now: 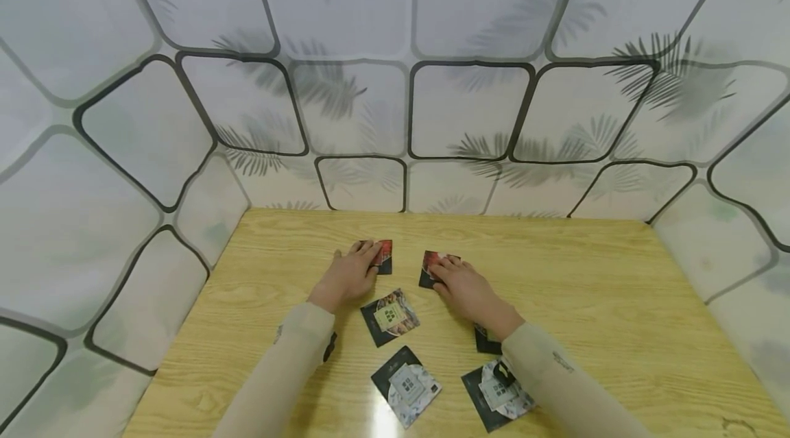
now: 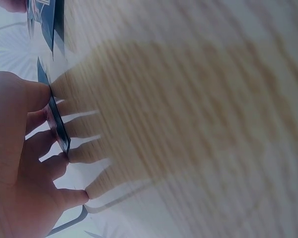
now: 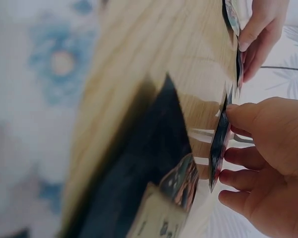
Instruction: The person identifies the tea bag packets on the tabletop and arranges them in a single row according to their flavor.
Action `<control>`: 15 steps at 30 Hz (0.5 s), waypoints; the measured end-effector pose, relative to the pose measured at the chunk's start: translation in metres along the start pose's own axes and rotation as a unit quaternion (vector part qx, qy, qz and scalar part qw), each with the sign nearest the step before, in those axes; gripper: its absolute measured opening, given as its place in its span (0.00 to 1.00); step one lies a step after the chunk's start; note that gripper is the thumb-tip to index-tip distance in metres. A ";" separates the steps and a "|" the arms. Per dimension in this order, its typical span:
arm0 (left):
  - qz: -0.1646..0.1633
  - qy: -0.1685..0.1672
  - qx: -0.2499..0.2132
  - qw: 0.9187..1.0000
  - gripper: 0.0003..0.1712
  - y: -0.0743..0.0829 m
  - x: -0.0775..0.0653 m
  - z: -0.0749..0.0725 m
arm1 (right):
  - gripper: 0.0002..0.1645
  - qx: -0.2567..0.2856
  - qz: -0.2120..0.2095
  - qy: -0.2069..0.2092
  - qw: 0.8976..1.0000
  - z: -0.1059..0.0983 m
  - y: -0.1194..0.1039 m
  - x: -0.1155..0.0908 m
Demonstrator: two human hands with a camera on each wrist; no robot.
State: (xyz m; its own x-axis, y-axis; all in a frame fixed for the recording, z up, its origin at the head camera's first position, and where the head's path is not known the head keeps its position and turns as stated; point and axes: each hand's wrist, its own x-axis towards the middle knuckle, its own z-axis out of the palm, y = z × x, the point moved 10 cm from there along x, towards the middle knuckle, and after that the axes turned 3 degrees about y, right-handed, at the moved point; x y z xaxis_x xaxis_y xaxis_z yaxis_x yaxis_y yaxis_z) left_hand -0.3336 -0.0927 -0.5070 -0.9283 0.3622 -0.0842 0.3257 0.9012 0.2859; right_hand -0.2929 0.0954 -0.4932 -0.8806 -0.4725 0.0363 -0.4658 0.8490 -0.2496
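Left hand [image 1: 350,272] is lying with fingers flat on the left red card [image 1: 384,256]; right hand [image 1: 461,285] is covering the right red card [image 1: 430,265] just beside it, thumb and fingers on its edges, card tilting up off the wood. Judging by looks: thin, light, stiff, glossy, probably slippery, so edge-pinching is working best. Green-label card [image 1: 389,317] is sitting nearer the person than both. Wooden table [image 1: 617,301] is looking smooth; leaf-print panels [image 1: 469,109] are enclosing it behind.
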 end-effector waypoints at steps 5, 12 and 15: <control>0.000 0.004 0.006 1.000 0.34 -0.002 0.001 0.002 | 0.27 0.006 -0.006 -0.001 1.000 0.001 -0.004 0.007; 0.000 0.004 0.013 1.000 0.34 -0.003 0.001 0.004 | 0.26 0.007 -0.022 -0.001 1.000 0.002 -0.010 0.018; 0.001 0.004 0.012 1.000 0.34 -0.003 0.001 0.003 | 0.25 0.009 -0.028 0.002 1.000 0.003 -0.012 0.023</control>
State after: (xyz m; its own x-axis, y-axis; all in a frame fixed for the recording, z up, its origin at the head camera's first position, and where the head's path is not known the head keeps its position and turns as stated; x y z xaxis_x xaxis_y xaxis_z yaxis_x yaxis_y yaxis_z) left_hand -0.3349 -0.0944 -0.5104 -0.9291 0.3618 -0.0770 0.3311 0.9062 0.2629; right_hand -0.3072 0.0739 -0.4925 -0.8532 -0.5187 0.0540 -0.5132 0.8166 -0.2643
